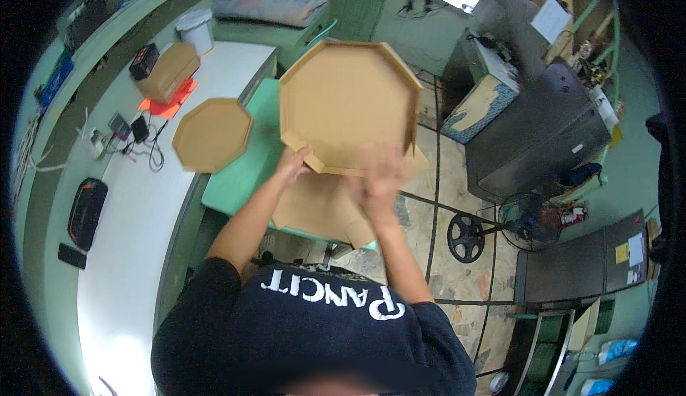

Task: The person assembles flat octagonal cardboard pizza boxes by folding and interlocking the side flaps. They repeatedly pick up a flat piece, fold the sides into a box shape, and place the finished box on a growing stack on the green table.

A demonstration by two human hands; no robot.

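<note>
An octagonal brown cardboard box (350, 99) lies in front of me on a green table (239, 178), its low side walls mostly folded up. My left hand (291, 166) is closed on its near left edge, at a small folded flap. Over the near right edge, my right hand (382, 178) is smeared by motion, and its fingers cannot be made out. Nearer to my body, a flat piece of cardboard (314, 207) with an angled flap sticks out below the box; whether the two are joined is hidden. A smaller-looking octagonal cardboard piece (213, 135) with a raised rim rests on the left.
Along the left runs a white counter (136, 232) with a brown carton (168, 73), a white bucket (196, 30), cables and a black speaker (88, 210). To the right are a pedestal fan (529, 221) and a dark refrigerator (529, 132) on the tiled floor.
</note>
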